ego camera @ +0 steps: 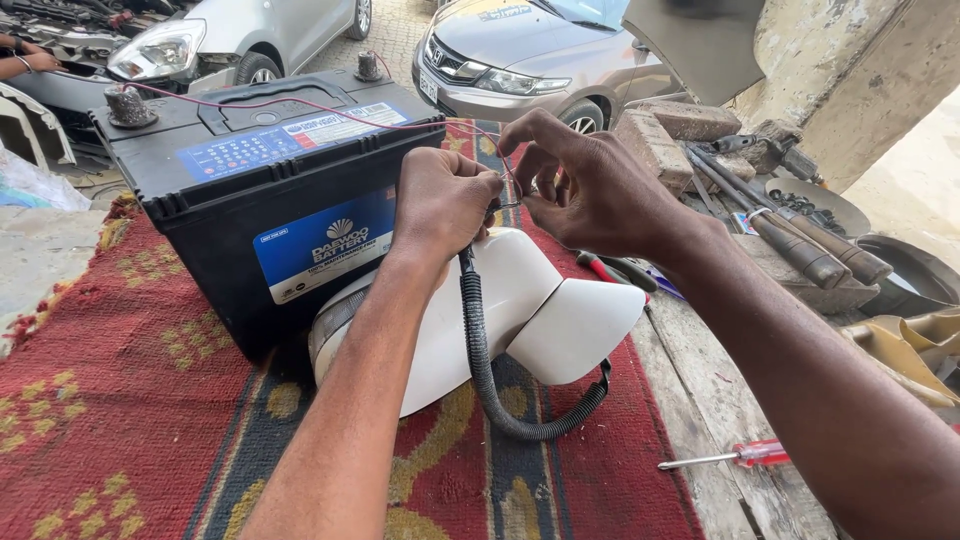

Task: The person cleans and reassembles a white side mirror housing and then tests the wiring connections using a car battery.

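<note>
A white car side mirror [520,320] lies on a red patterned rug [110,400], with a black ribbed cable [480,360] looping out of it. My left hand [440,205] is closed around the cable's upper end. My right hand [590,185] pinches a thin red wire [300,103] at the cable's tip, right beside the left hand. That wire runs back across the top of a black car battery [270,190] standing just left of the mirror, toward its terminal [127,105].
Screwdrivers and hammers [800,240] lie on bricks at the right, and a red-handled screwdriver [740,455] rests on the wooden boards. Red pliers [610,268] sit behind the mirror. Two parked cars [520,50] stand beyond. Another person's hands [25,60] show at far left.
</note>
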